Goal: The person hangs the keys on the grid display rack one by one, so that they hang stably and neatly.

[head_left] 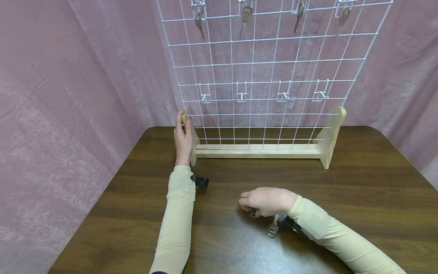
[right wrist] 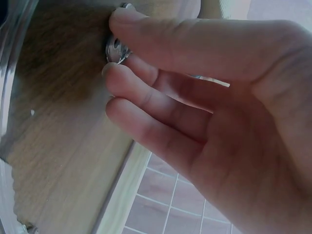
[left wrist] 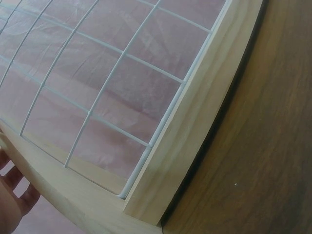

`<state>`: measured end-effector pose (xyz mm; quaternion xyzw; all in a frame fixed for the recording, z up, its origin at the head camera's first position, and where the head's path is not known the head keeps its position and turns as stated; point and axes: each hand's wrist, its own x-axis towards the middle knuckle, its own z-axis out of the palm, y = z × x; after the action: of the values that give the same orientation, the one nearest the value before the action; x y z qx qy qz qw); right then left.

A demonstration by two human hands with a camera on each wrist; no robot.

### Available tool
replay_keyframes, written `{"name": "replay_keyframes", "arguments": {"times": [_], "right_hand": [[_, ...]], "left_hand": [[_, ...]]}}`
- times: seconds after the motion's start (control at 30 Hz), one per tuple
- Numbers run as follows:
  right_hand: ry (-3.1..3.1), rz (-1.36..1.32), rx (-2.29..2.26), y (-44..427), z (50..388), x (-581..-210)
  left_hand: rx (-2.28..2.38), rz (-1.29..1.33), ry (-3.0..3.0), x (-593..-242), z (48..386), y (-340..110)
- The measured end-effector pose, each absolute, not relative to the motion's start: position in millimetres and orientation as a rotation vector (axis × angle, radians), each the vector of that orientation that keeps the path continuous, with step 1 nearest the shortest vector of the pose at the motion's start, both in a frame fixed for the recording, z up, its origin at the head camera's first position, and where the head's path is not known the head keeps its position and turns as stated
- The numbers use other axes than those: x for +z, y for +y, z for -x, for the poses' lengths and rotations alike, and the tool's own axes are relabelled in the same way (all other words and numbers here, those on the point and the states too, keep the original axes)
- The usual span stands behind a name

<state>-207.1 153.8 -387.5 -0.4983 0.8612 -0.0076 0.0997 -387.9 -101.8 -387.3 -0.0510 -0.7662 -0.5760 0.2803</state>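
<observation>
My left hand (head_left: pixel 183 142) holds the left wooden upright (head_left: pixel 194 142) of a white wire grid rack (head_left: pixel 253 114); only some of its fingers show at the edge of the left wrist view. Low over the table, my right hand (head_left: pixel 268 201) pinches a small silver key (right wrist: pixel 116 49) between thumb and fingertips, and most of that key is hidden. On the table just below the right wrist lies another key (head_left: pixel 273 229) with a ring.
Several keys on rings hang from upper hooks, one being the far left key (head_left: pixel 199 23). Several white hooks, such as this hook (head_left: pixel 241 95), form a lower row without keys. The rack's right upright (head_left: pixel 332 139) stands on the brown wooden table (head_left: pixel 137 213). Pink curtains (head_left: pixel 85 95) hang behind.
</observation>
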Motion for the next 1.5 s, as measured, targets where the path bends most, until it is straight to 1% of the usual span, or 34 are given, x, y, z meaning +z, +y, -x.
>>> {"name": "replay_keyframes", "arguments": {"times": [0.3,0.53,0.77,1.1,1.5], "right_hand": [[2.554,1.487,-0.118,153.6,206.8,-390.5],[2.582,1.578,-0.169,153.0,207.9,-393.7],[2.603,1.504,-0.174,153.2,207.7,-393.3],[2.549,1.324,-0.266,153.4,211.2,-391.1],[2.525,1.342,-0.333,155.1,216.0,-396.4]], "left_hand": [[-1.546,0.14,-2.068,-387.1,386.8,-102.0],[-1.55,0.142,-2.062,-387.3,387.4,-102.0],[-1.553,0.145,-2.062,-387.9,387.6,-102.1],[-1.551,0.149,-2.055,-386.7,388.3,-102.5],[-1.558,0.158,-2.048,-387.7,388.4,-101.7]]}}
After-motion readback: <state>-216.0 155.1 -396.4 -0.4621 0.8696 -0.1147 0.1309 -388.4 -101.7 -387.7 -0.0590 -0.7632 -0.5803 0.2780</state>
